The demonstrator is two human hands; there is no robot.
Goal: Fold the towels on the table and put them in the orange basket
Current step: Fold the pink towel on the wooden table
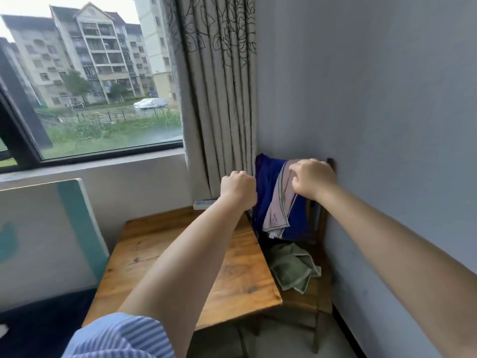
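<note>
Closest to us is our striped sleeve [121, 337] on the left arm, at the bottom of the view. Both arms reach out over the wood table [160, 257] twd the corner of the room.

Our left hand [238, 188] is up in the air w/ fingers curled tight. It sits just beside the blue towel [267, 192], but we can't tell if it holds the edge or not.

Our right hand [312, 178] is curled too, and it pinches the top of the pink towel [277, 210]. That towel hangs down in front of the blue one, w/ a dark line near its edge. The blue towel is draped over the back of the chair [318, 220], which stands betw the table and the wall [374, 99].

A green towel [293, 267] lies in a crumpled heap on the chair seat, below the other two.

A white remote [204, 204] lies at the far end of the table, near the curtain [219, 99]. A window [90, 81] is to the left, and a white and teal board [49, 239] leans below it.
</note>
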